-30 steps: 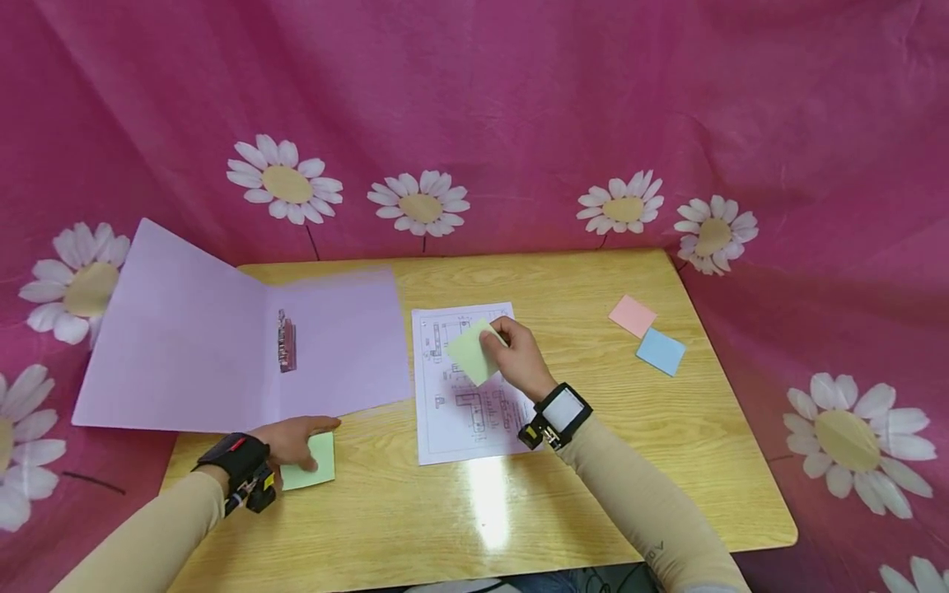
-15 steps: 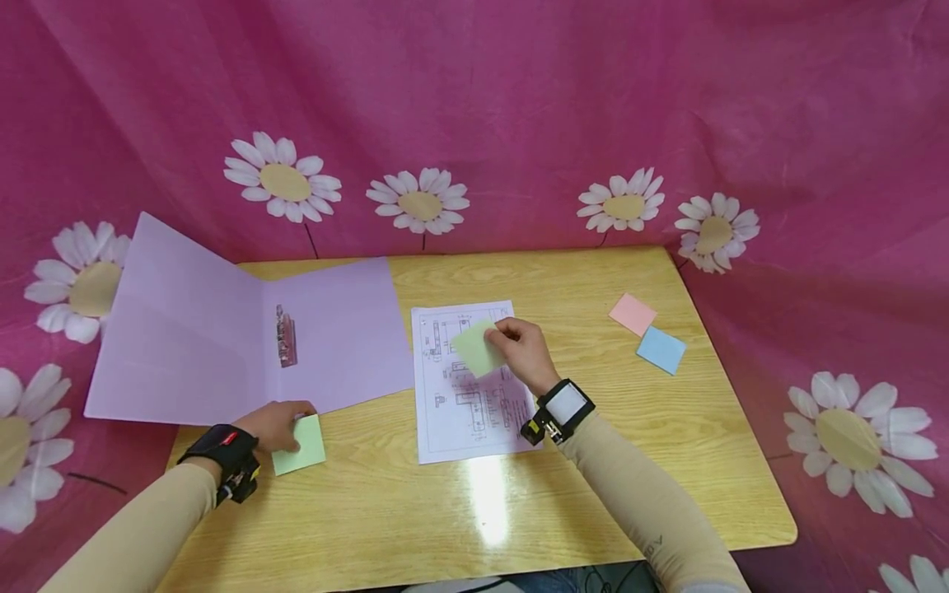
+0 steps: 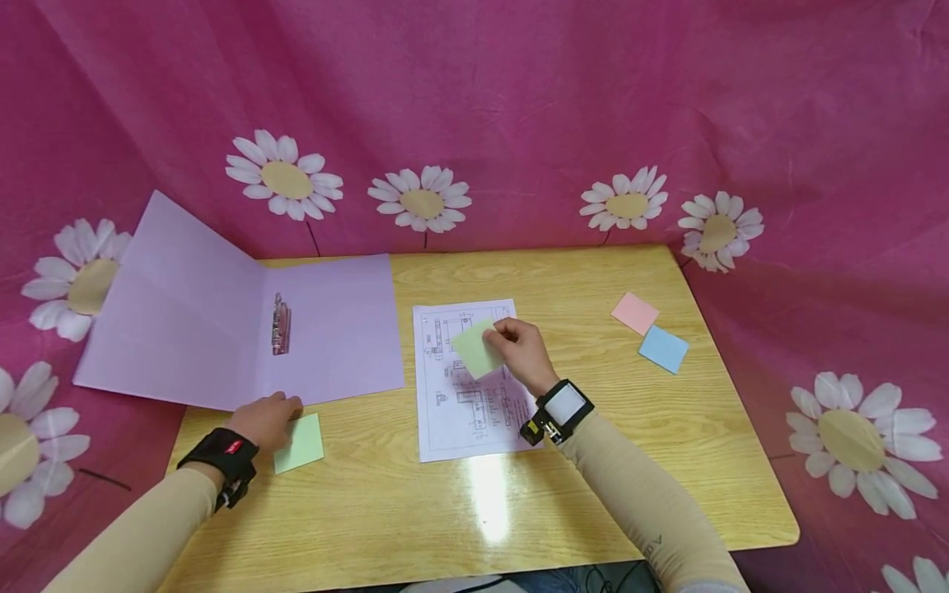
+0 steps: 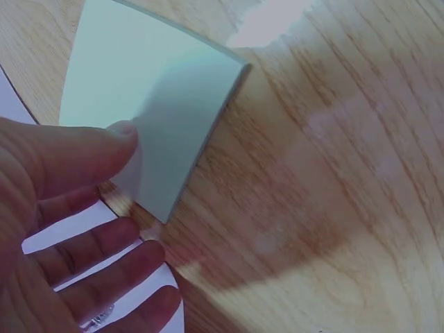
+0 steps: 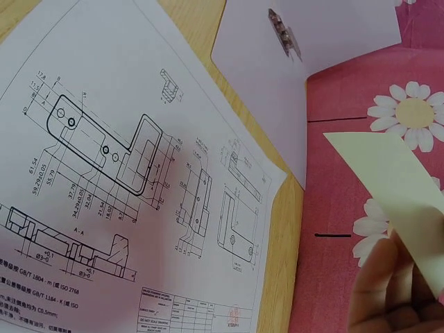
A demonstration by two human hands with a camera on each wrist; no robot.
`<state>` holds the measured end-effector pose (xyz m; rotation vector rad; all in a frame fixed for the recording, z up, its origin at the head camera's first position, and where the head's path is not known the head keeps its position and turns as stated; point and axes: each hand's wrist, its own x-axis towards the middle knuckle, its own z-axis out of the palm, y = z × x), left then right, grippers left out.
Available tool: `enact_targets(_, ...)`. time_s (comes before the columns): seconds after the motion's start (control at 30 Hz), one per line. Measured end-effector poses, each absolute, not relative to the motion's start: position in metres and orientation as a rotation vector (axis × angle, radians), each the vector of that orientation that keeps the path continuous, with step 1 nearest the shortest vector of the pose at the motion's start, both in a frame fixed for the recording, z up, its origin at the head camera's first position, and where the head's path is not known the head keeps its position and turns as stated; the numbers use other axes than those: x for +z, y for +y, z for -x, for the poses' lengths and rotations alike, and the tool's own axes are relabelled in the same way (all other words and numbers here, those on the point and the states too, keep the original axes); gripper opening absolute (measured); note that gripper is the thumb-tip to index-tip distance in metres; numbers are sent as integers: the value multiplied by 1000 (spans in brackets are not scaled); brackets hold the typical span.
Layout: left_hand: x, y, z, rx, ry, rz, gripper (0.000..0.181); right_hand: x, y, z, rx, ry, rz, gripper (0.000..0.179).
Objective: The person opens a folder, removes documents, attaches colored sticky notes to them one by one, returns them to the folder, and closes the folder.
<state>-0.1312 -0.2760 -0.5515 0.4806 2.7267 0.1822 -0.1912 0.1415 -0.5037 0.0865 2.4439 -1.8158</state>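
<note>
My left hand (image 3: 265, 422) is at the front edge of an opened lilac folder (image 3: 334, 329), beside a green sticky-note pad (image 3: 302, 443) on the table. In the left wrist view its thumb lies over the pad (image 4: 166, 90), while the other fingers, loosely bent and spread, reach over the folder's edge; contact with either is hard to tell. Between thumb and fingers my right hand (image 3: 522, 354) pinches a pale green sticky note (image 3: 476, 347), raised over a printed technical drawing (image 3: 463, 424). The right wrist view shows this note (image 5: 395, 180) tilted above the sheet.
A metal clip (image 3: 280, 325) sits inside the folder, whose cover stands raised at the left. Pink (image 3: 635, 313) and blue (image 3: 663, 349) sticky-note pads lie at the right of the wooden table (image 3: 593, 494). A flowered pink curtain (image 3: 511, 123) hangs behind.
The folder has shifted toward the back and straightened a little. My left hand has moved back and slightly left, and the green pad beside it also shifted. The right hand has barely moved, still pinching its note.
</note>
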Motion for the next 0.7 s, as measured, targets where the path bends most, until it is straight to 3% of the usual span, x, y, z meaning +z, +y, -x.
enact_targets(0.2,-542,-248,152,525,2777,-403,23,-508,142,195,-1817,2460,-107,17)
enact_targets(0.57,-509,-98,207,1551,2253,-116,44,-517,126,201,-1980,2297,-94,15)
enact_targets(0.7,-515,-68,209,1634,2188,30,31,-520,117,200,-1968,2285,-89,13)
